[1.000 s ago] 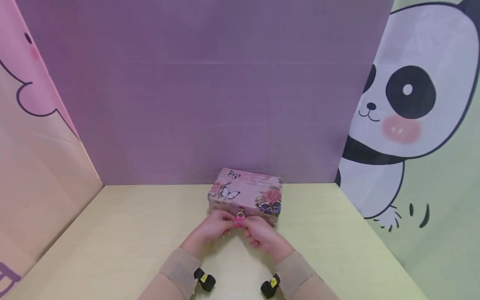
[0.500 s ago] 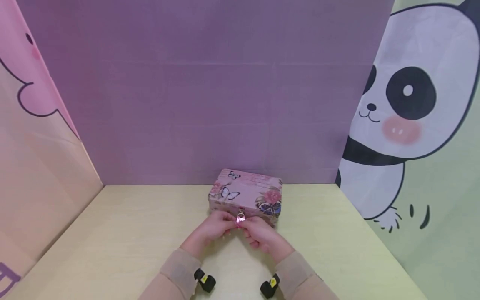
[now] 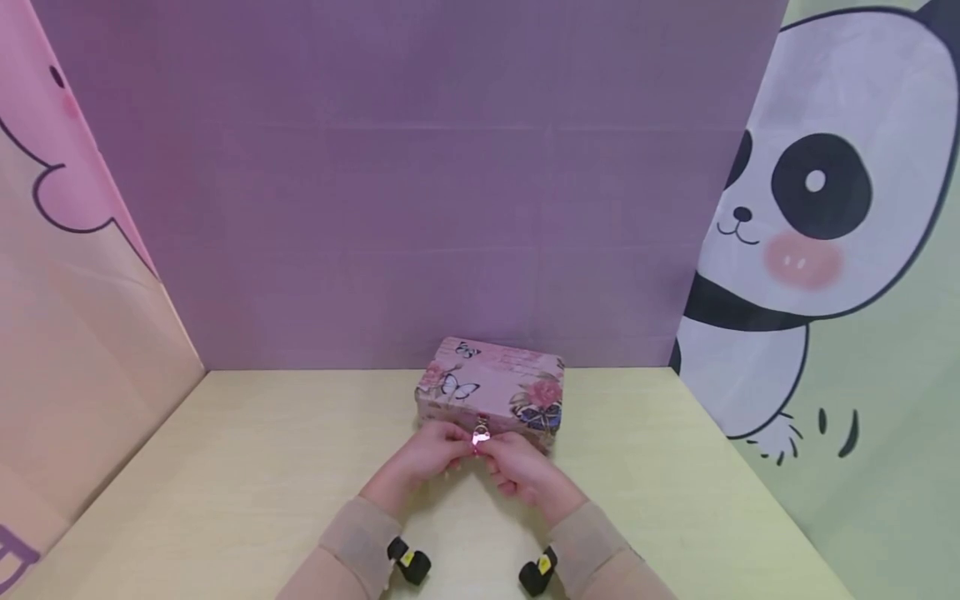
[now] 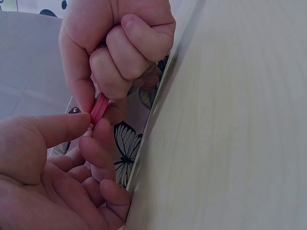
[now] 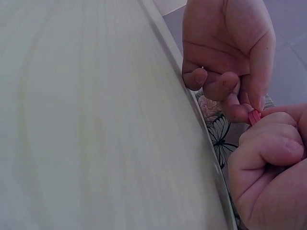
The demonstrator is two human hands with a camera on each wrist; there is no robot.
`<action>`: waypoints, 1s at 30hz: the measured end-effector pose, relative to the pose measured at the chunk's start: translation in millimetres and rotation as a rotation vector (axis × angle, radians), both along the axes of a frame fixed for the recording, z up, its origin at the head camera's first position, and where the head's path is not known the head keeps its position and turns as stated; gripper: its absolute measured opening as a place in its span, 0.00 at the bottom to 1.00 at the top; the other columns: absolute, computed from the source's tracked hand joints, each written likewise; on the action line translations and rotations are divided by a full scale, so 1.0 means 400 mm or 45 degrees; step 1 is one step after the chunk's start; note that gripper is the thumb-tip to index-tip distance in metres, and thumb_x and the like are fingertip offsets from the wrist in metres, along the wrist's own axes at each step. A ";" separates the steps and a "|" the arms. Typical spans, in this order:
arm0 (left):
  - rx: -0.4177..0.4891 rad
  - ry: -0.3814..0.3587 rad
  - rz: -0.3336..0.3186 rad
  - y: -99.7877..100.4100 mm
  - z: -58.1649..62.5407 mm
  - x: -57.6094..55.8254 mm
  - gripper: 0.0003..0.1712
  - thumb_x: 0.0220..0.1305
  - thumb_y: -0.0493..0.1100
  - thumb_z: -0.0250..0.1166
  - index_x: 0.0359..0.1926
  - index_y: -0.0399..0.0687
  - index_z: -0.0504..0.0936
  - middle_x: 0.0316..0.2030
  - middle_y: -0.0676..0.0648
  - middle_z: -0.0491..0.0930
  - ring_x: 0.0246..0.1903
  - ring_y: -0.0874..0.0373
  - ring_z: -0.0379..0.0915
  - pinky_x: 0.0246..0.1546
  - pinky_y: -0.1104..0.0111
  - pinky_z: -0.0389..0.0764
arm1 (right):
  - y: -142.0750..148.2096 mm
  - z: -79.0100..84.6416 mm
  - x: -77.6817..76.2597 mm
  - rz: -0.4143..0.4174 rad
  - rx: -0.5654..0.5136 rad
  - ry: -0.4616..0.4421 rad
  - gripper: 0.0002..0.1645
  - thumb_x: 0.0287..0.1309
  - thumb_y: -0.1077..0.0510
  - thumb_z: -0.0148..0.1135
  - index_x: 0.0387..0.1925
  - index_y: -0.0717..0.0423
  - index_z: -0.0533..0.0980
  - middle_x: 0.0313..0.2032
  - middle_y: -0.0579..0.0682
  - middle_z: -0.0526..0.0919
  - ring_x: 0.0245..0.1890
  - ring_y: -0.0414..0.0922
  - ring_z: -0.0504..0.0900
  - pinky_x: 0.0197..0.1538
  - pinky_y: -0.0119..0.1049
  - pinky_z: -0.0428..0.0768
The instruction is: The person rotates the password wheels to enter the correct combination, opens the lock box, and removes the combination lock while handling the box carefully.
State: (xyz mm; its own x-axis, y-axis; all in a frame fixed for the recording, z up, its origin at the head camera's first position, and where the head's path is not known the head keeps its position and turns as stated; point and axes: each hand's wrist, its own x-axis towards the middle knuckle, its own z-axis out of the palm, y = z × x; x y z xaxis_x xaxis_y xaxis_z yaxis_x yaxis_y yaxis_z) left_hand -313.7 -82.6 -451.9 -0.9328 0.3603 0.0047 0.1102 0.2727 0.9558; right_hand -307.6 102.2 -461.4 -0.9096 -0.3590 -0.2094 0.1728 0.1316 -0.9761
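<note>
A pink box [image 3: 491, 379] printed with butterflies and roses stands at the back of the table, its lid down. From the metal clasp at its front hangs a small shiny pink padlock [image 3: 481, 434]. My left hand [image 3: 429, 452] pinches the padlock from the left between thumb and forefinger, the other fingers loosely curled. On the opposite side, my right hand [image 3: 522, 467] grips it with thumb and forefinger, its remaining fingers folded in. The left wrist view shows the padlock's pink edge [image 4: 99, 108] between both hands' fingertips. Most of its body is hidden by fingers.
The pale wooden table [image 3: 285, 467] runs up to a purple backdrop [image 3: 375, 208] just behind the box. A panel with a panda drawing [image 3: 825, 250] borders the right side, and a pink and beige panel [image 3: 82, 333] the left.
The padlock has tilted slightly, so its front, pink before, now catches the light and gleams. Both hands keep their hold in nearly the same place, and the box has not moved.
</note>
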 end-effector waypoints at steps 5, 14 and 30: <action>0.007 -0.006 -0.002 0.000 0.002 0.001 0.08 0.68 0.37 0.65 0.40 0.33 0.85 0.25 0.43 0.77 0.21 0.58 0.67 0.22 0.69 0.70 | -0.001 0.000 -0.001 0.000 0.003 -0.002 0.17 0.73 0.52 0.53 0.40 0.63 0.76 0.15 0.42 0.60 0.12 0.37 0.55 0.17 0.31 0.53; 0.000 0.002 -0.003 -0.002 0.000 -0.002 0.08 0.68 0.36 0.65 0.39 0.33 0.85 0.24 0.43 0.76 0.21 0.58 0.66 0.21 0.69 0.69 | -0.003 0.001 -0.002 -0.011 0.010 -0.013 0.16 0.74 0.53 0.52 0.38 0.63 0.76 0.15 0.42 0.61 0.13 0.37 0.54 0.17 0.31 0.53; -0.016 0.021 -0.012 0.001 -0.009 -0.005 0.08 0.68 0.36 0.64 0.38 0.33 0.85 0.25 0.42 0.77 0.21 0.58 0.67 0.21 0.68 0.69 | -0.001 -0.002 -0.001 -0.038 0.032 -0.028 0.19 0.74 0.48 0.54 0.37 0.61 0.75 0.16 0.42 0.62 0.13 0.37 0.55 0.17 0.31 0.53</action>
State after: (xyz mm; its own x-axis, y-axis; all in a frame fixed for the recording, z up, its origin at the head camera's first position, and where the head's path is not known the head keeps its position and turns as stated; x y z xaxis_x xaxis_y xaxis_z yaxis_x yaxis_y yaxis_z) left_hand -315.9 -82.3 -455.4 -0.9293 0.3691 0.0152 0.1282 0.2836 0.9503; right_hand -308.0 101.8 -462.3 -0.9149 -0.3262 -0.2377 0.1981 0.1504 -0.9686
